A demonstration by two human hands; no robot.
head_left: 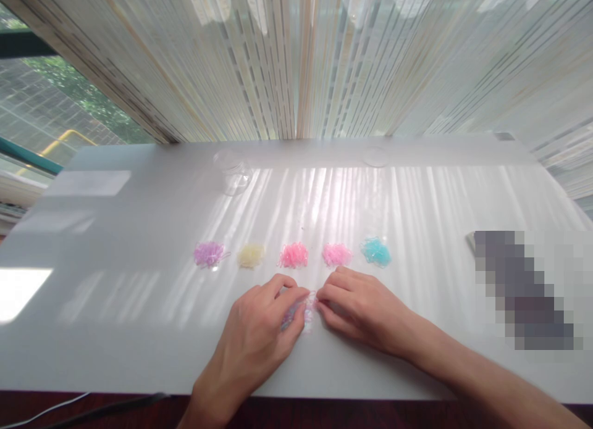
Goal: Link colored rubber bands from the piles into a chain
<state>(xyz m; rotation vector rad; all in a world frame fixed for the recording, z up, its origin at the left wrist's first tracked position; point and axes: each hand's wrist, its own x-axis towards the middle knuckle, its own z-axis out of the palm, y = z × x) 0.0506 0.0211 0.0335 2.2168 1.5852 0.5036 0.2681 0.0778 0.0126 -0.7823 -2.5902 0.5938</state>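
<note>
Between my two hands lies a mixed pile of small elastic bands [309,318], in pink, purple and blue tints, partly hidden by my left fingers. My left hand [264,321] curves around the pile's left side, its thumb and forefinger slightly apart. At the pile's right edge, my right hand [354,302] pinches with thumb and forefinger at what looks like one small band. Just beyond my hands, separate heaps run in a row: purple bands [209,254], yellow bands [251,255], coral-pink bands [293,255], pink bands [337,254] and turquoise bands [376,252].
A clear round container [235,177] stands at the back left of the white table [139,281]. A clear round lid [375,157] lies at the back. Something blurred out [523,293] is at the right. Striped curtains [296,65] hang along the far edge.
</note>
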